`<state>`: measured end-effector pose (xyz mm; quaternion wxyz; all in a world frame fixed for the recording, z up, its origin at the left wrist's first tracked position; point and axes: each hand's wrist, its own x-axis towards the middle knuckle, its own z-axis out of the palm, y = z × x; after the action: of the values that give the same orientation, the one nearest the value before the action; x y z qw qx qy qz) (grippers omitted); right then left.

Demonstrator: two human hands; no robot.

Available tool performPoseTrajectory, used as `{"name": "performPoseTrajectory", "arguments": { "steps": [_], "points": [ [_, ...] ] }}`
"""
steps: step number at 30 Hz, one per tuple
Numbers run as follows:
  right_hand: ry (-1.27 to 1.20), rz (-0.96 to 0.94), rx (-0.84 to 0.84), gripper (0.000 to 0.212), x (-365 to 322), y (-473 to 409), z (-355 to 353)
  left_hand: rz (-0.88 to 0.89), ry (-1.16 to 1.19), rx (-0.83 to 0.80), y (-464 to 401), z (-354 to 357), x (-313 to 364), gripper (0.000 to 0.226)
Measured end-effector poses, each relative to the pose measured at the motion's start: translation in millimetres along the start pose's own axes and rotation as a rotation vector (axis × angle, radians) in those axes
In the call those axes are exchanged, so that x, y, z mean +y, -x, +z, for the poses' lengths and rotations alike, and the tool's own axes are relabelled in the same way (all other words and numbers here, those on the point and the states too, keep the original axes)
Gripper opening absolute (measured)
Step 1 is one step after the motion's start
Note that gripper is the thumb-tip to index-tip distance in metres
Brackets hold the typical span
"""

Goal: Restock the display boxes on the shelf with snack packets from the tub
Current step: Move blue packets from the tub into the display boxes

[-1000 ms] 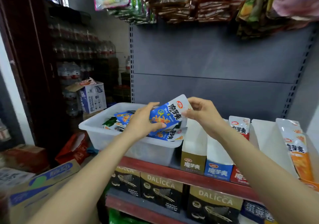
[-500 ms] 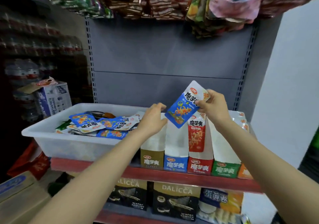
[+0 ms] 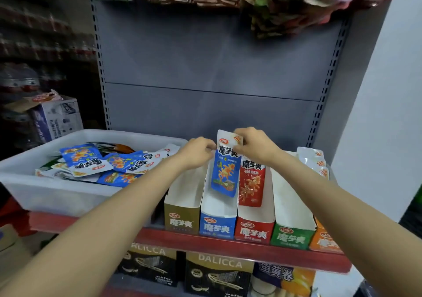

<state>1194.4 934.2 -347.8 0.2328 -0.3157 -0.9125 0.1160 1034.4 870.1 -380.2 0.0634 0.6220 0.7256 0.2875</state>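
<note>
Step in hand: seating one blue foil snack packet (image 3: 225, 166) upright in the blue-fronted white cardboard display box (image 3: 218, 214).
Right hand (image 3: 255, 147): its grip is narrow, pinching the packet's white top edge from the right; holding at the top lets the packet hang vertical so it drops in print-forward.
Left hand (image 3: 197, 151): fingers curled at the packet's upper left edge, apparently pinching and steadying it; the exact contact is hard to see.
Packet position: lower end inside the open top of the blue box, upper half above the box walls, just beside a red foil packet (image 3: 252, 180) standing in the red-fronted box (image 3: 254, 226).
Neighbouring boxes: gold-fronted box (image 3: 181, 214) and green-fronted box (image 3: 292, 230) show bare white interiors; the orange-fronted box (image 3: 324, 239) is cut off by the right arm.
Supply: white translucent plastic tub (image 3: 45, 196) at the left end of the shelf, holding a loose pile of mostly blue packets.
Progress, as judged: early; most boxes need filling.
Surface: red-edged shelf (image 3: 205, 243) on a grey metal back panel (image 3: 205, 68) with slotted uprights.
Room: hanging snack bags above, dark wafer cartons (image 3: 219, 276) below, bottled drinks and a cardboard carton in the dim area to the left.
</note>
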Motion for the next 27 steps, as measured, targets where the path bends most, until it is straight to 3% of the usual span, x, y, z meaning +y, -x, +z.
{"name": "performPoseTrajectory", "arguments": {
  "steps": [3, 6, 12, 16, 21, 27],
  "points": [
    [-0.003, -0.030, 0.072, 0.028, 9, -6, 12, -0.003, 0.118, 0.032, 0, 1, -7, 0.032],
    [0.000, -0.013, 0.121, 0.030, 16, -8, 25, 0.001, 0.175, 0.029, -1, 2, -10, 0.032],
    [0.240, -0.006, 0.106, 0.041, 17, -7, 32, -0.028, 0.222, 0.022, -3, 1, -8, 0.036],
    [0.147, 0.005, 0.097, 0.027, 17, -14, 30, -0.064, 0.264, 0.006, -2, -1, -6, 0.047],
    [-0.037, -0.019, 0.064, 0.020, 13, -18, 19, -0.062, 0.264, 0.007, -3, -1, -7, 0.038],
    [0.116, 0.028, 0.069, 0.022, 17, -19, 32, -0.067, 0.251, -0.011, -4, 0, -5, 0.047]
  ]
}}
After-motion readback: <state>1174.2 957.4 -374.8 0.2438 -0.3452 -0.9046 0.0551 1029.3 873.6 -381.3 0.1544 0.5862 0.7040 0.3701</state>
